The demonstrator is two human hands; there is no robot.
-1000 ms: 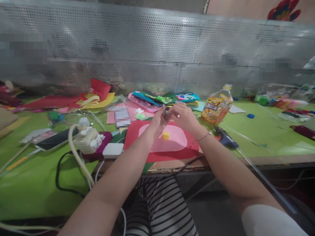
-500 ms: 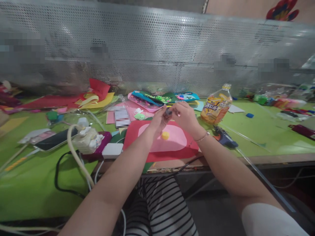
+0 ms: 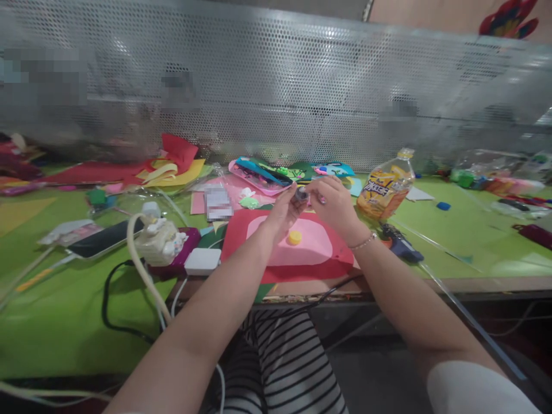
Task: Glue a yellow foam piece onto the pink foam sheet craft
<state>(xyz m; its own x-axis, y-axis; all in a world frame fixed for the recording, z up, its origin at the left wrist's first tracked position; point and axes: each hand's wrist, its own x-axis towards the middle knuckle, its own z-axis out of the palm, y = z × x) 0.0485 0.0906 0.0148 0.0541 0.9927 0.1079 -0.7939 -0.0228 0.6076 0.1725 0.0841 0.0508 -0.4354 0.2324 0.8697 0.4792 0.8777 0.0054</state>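
Note:
My left hand [image 3: 284,210] is closed on a small dark grey round piece [image 3: 302,194], too blurred to name more exactly. Against it, my right hand [image 3: 332,201] has its fingers bent in a pinch; what lies between them, if anything, is hidden. Both hands are raised over a red sheet [image 3: 319,275] that bears a rounded pink sheet [image 3: 267,230]. On the pink one sits a yellow bottle cap [image 3: 295,237], just below my hands. Behind the hands lie a pink and blue decorated pouch-like piece [image 3: 261,175] and other cut-out pieces.
Right of my hands stands a drink bottle [image 3: 386,187], with a dark glue gun [image 3: 401,244] in front. To the left are a power strip with plugs [image 3: 159,244], a white adapter [image 3: 202,261], cables and a phone [image 3: 106,238]. A perforated metal screen [image 3: 276,75] closes the back.
The view has shifted slightly, so everything sits a little further right. The grey piece shows more clearly between my fingers; both hands stay together over the pink sheet.

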